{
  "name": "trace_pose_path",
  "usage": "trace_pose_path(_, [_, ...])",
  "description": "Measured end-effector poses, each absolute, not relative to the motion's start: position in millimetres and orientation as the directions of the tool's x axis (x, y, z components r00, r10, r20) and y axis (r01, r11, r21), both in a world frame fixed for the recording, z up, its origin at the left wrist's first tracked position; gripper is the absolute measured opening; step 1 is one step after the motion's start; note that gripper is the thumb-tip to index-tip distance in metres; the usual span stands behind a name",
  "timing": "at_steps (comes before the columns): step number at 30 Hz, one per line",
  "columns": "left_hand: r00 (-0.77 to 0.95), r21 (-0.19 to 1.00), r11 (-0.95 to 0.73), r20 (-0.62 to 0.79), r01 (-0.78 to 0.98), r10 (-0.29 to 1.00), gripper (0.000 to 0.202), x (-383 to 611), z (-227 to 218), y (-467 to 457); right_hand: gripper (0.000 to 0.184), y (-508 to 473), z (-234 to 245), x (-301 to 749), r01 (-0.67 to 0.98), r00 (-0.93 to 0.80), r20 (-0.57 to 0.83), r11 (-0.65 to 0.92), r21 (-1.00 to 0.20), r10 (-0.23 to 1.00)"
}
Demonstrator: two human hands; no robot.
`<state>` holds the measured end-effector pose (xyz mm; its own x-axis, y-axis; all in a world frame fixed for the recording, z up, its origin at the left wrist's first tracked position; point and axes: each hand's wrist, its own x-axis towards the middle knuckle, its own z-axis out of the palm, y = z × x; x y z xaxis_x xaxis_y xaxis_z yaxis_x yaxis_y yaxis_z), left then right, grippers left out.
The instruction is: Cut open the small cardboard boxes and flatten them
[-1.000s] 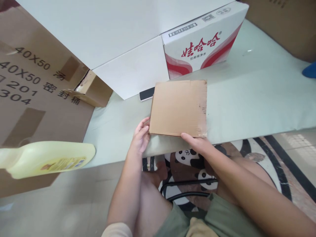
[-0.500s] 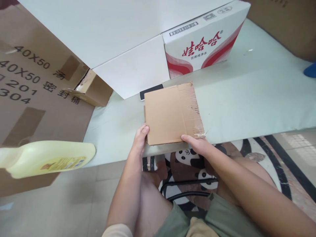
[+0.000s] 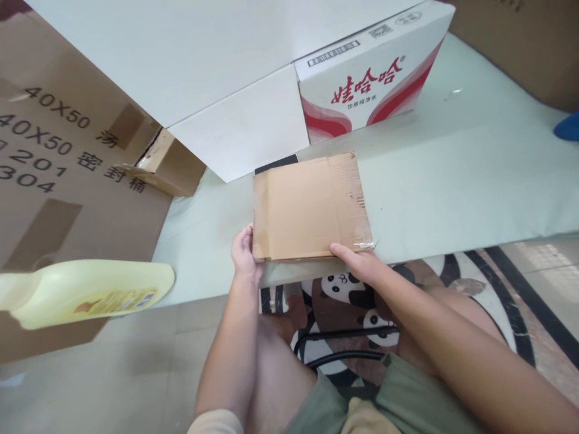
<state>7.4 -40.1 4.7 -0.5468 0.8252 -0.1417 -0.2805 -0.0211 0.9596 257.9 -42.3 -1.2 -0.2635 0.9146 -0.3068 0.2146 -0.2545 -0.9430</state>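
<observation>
A flattened brown cardboard box (image 3: 310, 208) with torn tape on its right side is held over the near edge of a pale green table (image 3: 452, 175). My left hand (image 3: 244, 256) grips its lower left corner, fingers tucked behind the card. My right hand (image 3: 359, 265) holds the lower right edge, thumb on top. The cardboard hides most of a dark phone (image 3: 275, 161) lying behind it.
A white carton with red print (image 3: 371, 78) and a large white box (image 3: 217, 72) stand at the back. A big brown box (image 3: 67, 169) is on the left, with a yellow plastic jug (image 3: 85, 292) in front. A blue object (image 3: 569, 128) shows at the right edge. A panda-print seat is under my legs.
The cardboard has turned and shifted left and toward me, covering more of the phone. A narrow flap now shows along its left edge. My left hand moved from the left side to the lower left corner.
</observation>
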Motion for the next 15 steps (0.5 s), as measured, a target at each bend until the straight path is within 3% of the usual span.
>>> trace_pose_path(4, [-0.495, 0.956, -0.206, 0.079, -0.207, 0.865, 0.041, 3, 1, -47, 0.057, -40, -7, 256, 0.187, -0.239, -0.2, -0.157, -0.97, 0.95])
trace_pose_path(9, [-0.218, 0.975, -0.118, 0.075, -0.188, 0.973, 0.064, -5, -10, -60, 0.055, -39, -11, 254, 0.228, -0.197, -0.123, -0.076, -0.971, 0.973])
trace_pose_path(12, [-0.269, 0.993, -0.112, 0.098, -0.036, 0.958, 0.065, -8, -12, -60, 0.055, -39, -10, 255, 0.229, -0.199, -0.113, -0.065, -0.971, 0.974])
trace_pose_path(15, [-0.356, 0.987, -0.089, 0.131, 0.13, 0.925, 0.056, -10, -10, -57, 0.052, -38, -9, 256, 0.229, -0.242, -0.004, 0.053, -0.972, 0.97])
